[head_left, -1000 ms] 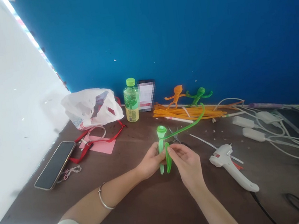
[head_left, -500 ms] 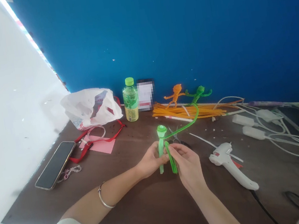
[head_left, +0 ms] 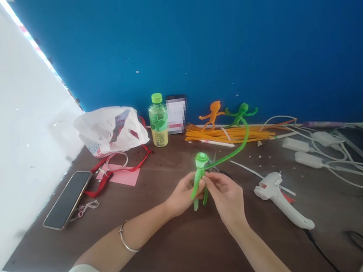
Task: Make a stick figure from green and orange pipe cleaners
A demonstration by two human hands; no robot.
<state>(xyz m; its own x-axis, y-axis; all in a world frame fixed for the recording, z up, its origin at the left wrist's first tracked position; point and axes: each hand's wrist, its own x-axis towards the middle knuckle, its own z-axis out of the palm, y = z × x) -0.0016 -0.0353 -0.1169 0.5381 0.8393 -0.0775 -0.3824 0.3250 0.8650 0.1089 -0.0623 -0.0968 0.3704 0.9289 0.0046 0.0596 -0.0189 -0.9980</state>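
Note:
A green pipe cleaner figure (head_left: 201,160), with a rounded coiled head and several strands hanging below, stands upright between my hands. My left hand (head_left: 183,194) is closed, its thumb and fingers gripping the strands under the head. Close against it on the right, my right hand (head_left: 226,194) pinches at the figure just under its neck; the fingertips partly hide what they press. From the neck a long green strand (head_left: 237,151) curves out to the right and up. Scissors (head_left: 213,163) lie behind the hands, mostly covered.
A white glue gun (head_left: 283,200) and tangled white cables (head_left: 341,167) lie right. Behind are orange pipe cleaners (head_left: 235,135), an orange figure (head_left: 215,114), a green figure (head_left: 242,113) and a bottle (head_left: 158,123). Leftward are a plastic bag (head_left: 106,128) and a phone (head_left: 67,200).
A folded green strand that hung on the right now crosses in front of the pale strands below the neck. The figure's head shifted slightly right, and the long strand swings further right.

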